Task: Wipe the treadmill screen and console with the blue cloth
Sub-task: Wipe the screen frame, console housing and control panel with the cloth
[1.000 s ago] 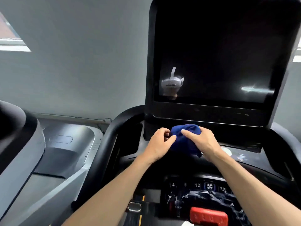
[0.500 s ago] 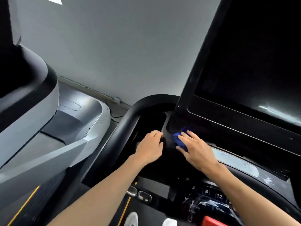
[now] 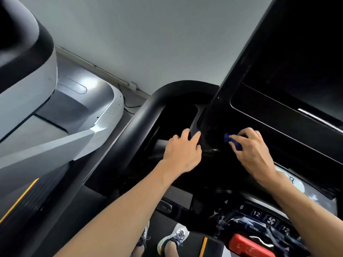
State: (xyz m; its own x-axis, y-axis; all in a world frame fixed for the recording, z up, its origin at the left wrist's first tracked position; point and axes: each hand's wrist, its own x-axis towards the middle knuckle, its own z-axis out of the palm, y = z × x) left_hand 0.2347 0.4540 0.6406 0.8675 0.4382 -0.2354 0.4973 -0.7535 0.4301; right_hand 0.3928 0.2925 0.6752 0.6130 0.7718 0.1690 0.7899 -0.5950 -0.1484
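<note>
The black treadmill screen [image 3: 297, 58] rises at the upper right, tilted in this view. Below it lies the glossy black console [image 3: 209, 175]. My right hand [image 3: 254, 153] presses the blue cloth [image 3: 233, 140] onto the console just under the screen's lower left corner; only a small part of the cloth shows past my fingers. My left hand [image 3: 182, 151] rests flat to the left, its fingertips hooked over the console's raised inner edge beside a dark recess. It holds nothing.
A curved black handrail [image 3: 130, 130] wraps the console's left side. A button panel [image 3: 259, 217] with numbers and a red stop tab [image 3: 250, 245] sits at the lower right. A second grey treadmill [image 3: 70, 115] stands to the left. My shoes [image 3: 172, 236] show on the belt below.
The view has swung left and tilted. My right hand has slid the cloth leftward to the screen's lower left corner. My left hand let go of the cloth and now rests on the console edge.
</note>
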